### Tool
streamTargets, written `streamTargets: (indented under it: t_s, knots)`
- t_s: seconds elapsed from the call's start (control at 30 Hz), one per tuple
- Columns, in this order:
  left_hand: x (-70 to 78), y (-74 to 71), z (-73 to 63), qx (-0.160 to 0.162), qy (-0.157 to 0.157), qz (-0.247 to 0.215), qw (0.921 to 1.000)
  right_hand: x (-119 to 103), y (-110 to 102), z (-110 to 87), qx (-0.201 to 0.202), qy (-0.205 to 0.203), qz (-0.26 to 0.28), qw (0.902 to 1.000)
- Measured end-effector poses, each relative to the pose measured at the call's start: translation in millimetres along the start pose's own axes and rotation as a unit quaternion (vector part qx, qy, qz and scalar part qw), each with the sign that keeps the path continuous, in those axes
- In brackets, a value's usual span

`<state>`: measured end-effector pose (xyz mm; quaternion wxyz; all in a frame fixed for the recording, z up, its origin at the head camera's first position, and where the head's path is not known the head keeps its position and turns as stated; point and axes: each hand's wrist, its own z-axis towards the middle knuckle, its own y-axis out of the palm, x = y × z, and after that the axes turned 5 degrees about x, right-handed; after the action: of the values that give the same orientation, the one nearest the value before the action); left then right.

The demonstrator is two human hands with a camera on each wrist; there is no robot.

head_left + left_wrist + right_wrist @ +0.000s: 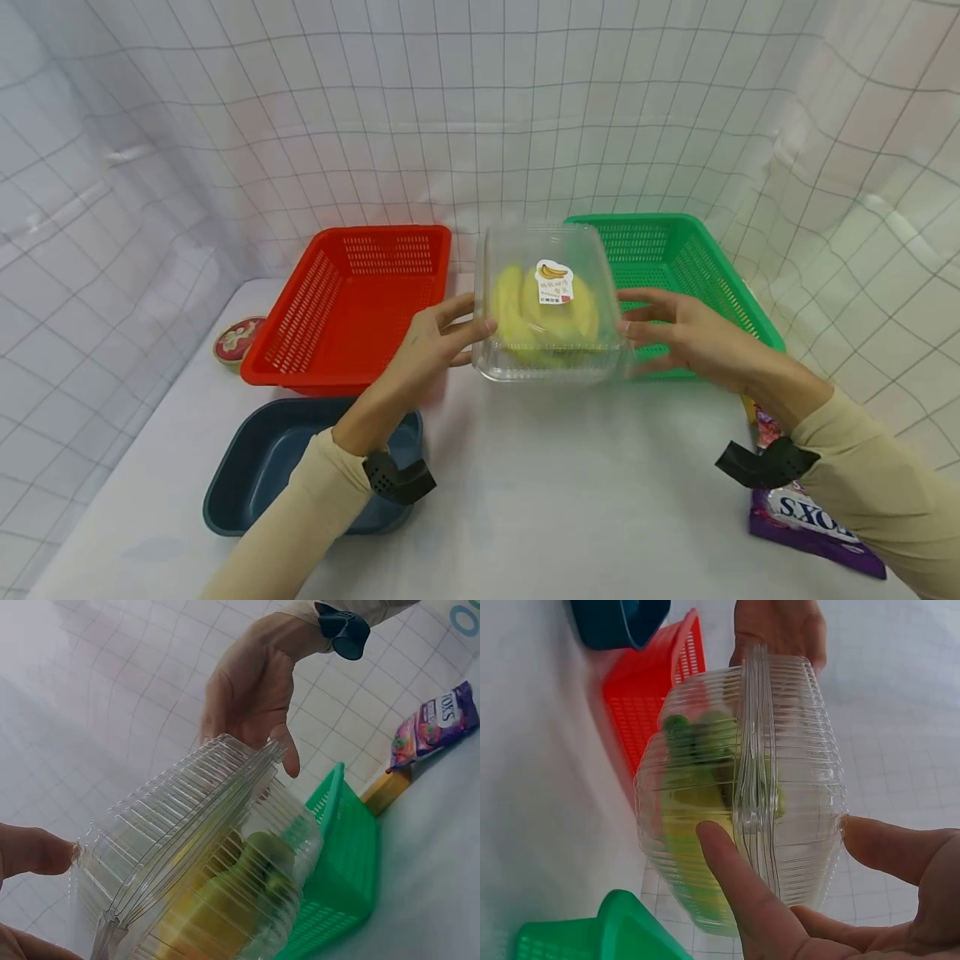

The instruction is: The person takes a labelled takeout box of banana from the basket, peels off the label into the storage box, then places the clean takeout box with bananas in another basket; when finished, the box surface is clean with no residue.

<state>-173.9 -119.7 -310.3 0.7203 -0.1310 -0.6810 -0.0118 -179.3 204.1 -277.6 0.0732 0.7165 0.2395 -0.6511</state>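
Note:
A clear plastic clamshell box [510, 243] hangs above the table, with yellow-green bananas [513, 312] showing through it. A white label [555, 287] with a banana picture is on its lid. My left hand [431, 337] grips the box's left side, its thumb on the front left edge. At the opposite side my right hand [697, 337] holds the box, fingers spread. In the right wrist view, the right thumb touches the lid's edge and the index finger [739, 870] lies along the ribbed side wall. The box's two halves meet at a closed seam.
Behind the box stand a red basket [296, 342] at left and a green basket [738, 296] at right. A dark blue tub [232, 467] sits front left. Beside the red basket is a round red-topped container [238, 340]. A purple packet [813, 521] lies under the right forearm.

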Motion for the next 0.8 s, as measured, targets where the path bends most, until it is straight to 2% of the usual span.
streamTargets:
  t_s: [0.3,0.63,0.8]
  knots:
    - [-20.7,-3.6,-38.4,-0.007,-0.010,-0.015,0.9998,22,26,-15.0,-0.002,0.029,0.011,0.9995]
    - [-48.5,-1.3,-73.4,0.006,-0.051,-0.020,0.9985,48,53,-30.7,-0.021,0.064,0.041,0.9969]
    - [-58.8,3.0,-86.4,0.011,-0.076,-0.041,0.9962,62,62,-37.5,-0.023,0.078,0.050,0.9954]
